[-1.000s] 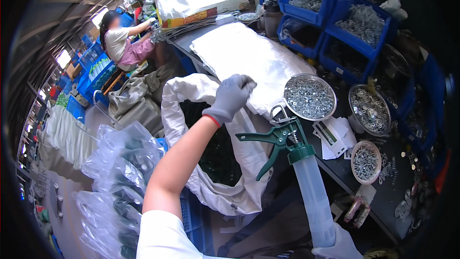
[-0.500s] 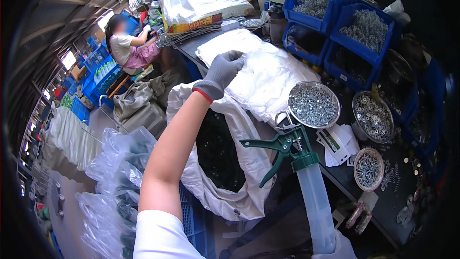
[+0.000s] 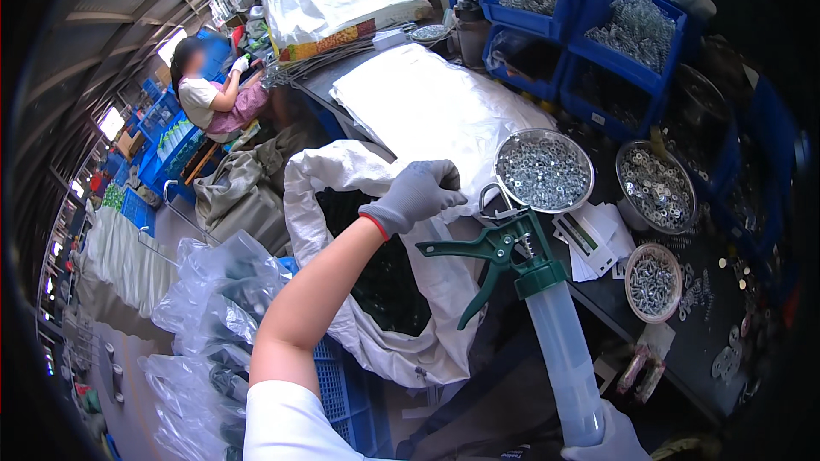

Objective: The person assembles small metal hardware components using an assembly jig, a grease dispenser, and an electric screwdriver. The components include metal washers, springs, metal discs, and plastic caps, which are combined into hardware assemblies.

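My right hand (image 3: pixel 611 437), in a light glove, is closed around the lower end of a caulking gun (image 3: pixel 559 341). The gun stands tilted, its translucent barrel down and its green trigger head and metal hook up. My left hand (image 3: pixel 420 196), in a grey glove with a red cuff, is just left of the hook. Its fingers are curled together; what they hold, if anything, cannot be made out. Right beside those fingers are white plastic sheets or bags (image 3: pixel 427 102) on the bench. Below the left forearm, a white sack (image 3: pixel 444 337) gapes around dark contents.
Bowls of nuts (image 3: pixel 544 172), washers (image 3: pixel 656 188) and screws (image 3: pixel 653 283) stand on the dark bench. Blue bins (image 3: pixel 628 34) of springs are stacked behind. Clear plastic bags (image 3: pixel 205 290) lie at left, near a blue crate (image 3: pixel 337 393). A seated person (image 3: pixel 209 94) works at far left.
My left hand has come down and to the right, from over the white plastic to beside the gun's hook. My right hand keeps its grip. The view has shifted slightly.
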Available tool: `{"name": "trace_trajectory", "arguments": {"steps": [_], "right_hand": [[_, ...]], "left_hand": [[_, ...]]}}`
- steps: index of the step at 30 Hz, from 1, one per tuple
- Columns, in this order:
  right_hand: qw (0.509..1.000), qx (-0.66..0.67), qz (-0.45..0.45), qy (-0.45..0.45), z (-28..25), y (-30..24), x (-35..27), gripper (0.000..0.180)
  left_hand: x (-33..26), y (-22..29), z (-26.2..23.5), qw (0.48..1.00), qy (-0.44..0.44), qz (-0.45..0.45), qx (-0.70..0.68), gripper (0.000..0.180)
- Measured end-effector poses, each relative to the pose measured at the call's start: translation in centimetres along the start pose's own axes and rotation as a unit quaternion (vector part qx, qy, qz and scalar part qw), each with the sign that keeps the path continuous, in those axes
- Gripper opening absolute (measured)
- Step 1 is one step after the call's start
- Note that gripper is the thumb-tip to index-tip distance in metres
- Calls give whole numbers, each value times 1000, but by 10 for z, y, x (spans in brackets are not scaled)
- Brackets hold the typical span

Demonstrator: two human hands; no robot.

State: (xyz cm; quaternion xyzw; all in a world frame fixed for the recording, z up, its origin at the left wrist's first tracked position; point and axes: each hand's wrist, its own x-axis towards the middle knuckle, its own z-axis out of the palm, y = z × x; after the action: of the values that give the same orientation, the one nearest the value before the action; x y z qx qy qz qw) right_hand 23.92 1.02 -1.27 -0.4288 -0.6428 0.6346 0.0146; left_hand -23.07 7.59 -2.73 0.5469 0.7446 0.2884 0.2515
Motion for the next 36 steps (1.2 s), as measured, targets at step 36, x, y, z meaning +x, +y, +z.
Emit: {"name": "trace_trajectory", "arguments": {"steps": [36], "right_hand": [[996,66,37,-39,3,-17,20,61]], "left_hand": [[-24,13,26,945,311,90,39,19]]}}
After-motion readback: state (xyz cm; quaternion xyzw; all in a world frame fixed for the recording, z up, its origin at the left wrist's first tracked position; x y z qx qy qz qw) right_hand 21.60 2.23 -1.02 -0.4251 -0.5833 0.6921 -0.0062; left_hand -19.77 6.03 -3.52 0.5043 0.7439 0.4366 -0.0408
